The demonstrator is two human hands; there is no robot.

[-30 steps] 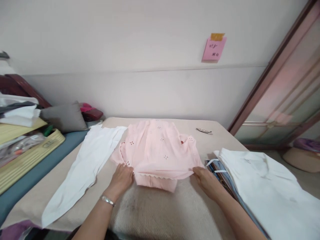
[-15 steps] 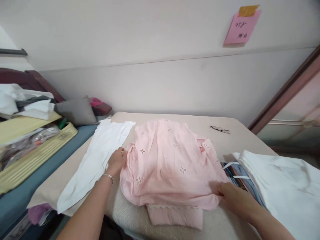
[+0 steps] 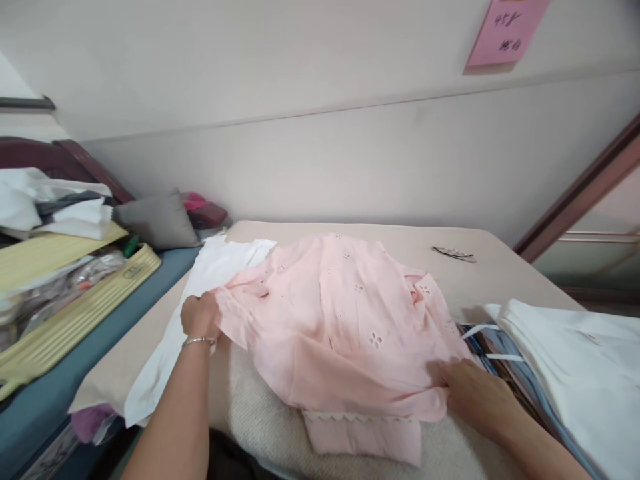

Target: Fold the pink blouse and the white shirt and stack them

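Beige textured table (image 3: pixel 500 273): our left hand (image 3: pixel 200 317) pinches a soft pink eyelet cotton garment (image 3: pixel 345 320); our right hand (image 3: pixel 475 393) presses it flat-fingered.

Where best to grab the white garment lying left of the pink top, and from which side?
Probably the near hem of the white garment, from the left. It lies flat and long on the table; its far end is tucked under the pink top, where the left hand grips. The right hand presses the pink fabric.
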